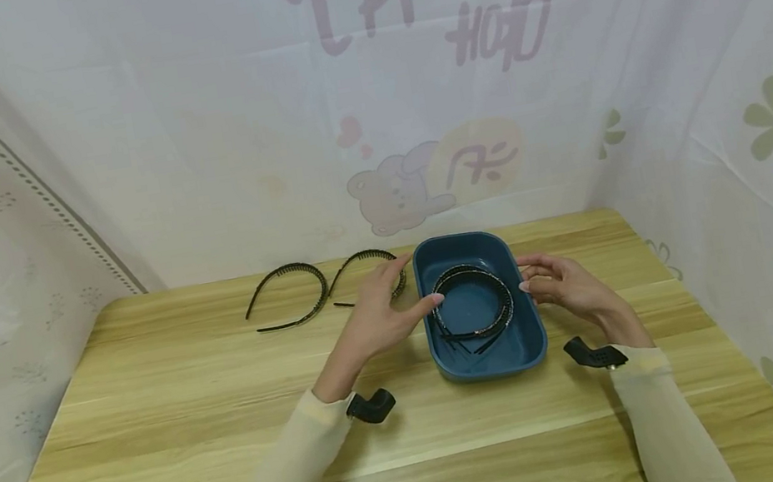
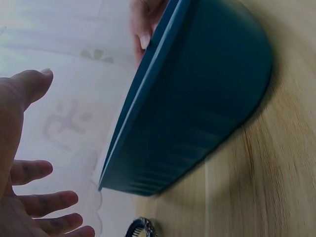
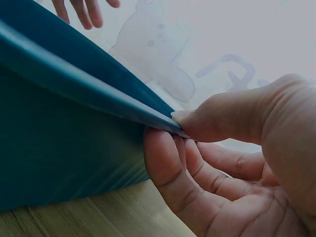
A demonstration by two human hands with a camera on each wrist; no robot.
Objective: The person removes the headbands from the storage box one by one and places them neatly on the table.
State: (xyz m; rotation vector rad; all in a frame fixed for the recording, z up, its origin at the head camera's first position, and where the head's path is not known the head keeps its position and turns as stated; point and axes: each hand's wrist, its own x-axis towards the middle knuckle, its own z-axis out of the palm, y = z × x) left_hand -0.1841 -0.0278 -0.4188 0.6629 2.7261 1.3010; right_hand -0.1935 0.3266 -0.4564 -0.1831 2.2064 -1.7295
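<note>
A blue plastic bin (image 1: 495, 369) stands on the table with black toothed headbands (image 1: 508, 308) stacked inside; how many cannot be told. My right hand (image 1: 570, 289) pinches the bin's right rim, thumb inside and fingers outside, as the right wrist view shows on the bin wall (image 3: 59, 143). Beside the left rim, my left hand (image 1: 381, 315) has its thumb and fingers spread. The left wrist view shows this hand (image 2: 29, 190) apart from the bin (image 2: 197, 94) and holding nothing. Behind it lies a black headband (image 1: 361, 255), partly hidden by the fingers.
Another black headband (image 1: 323, 286) lies farther left on the wooden table (image 1: 198, 439). Printed white curtains (image 1: 225, 132) hang behind the table and along both sides. Black wrist mounts (image 1: 373, 406) sit at both sleeve cuffs.
</note>
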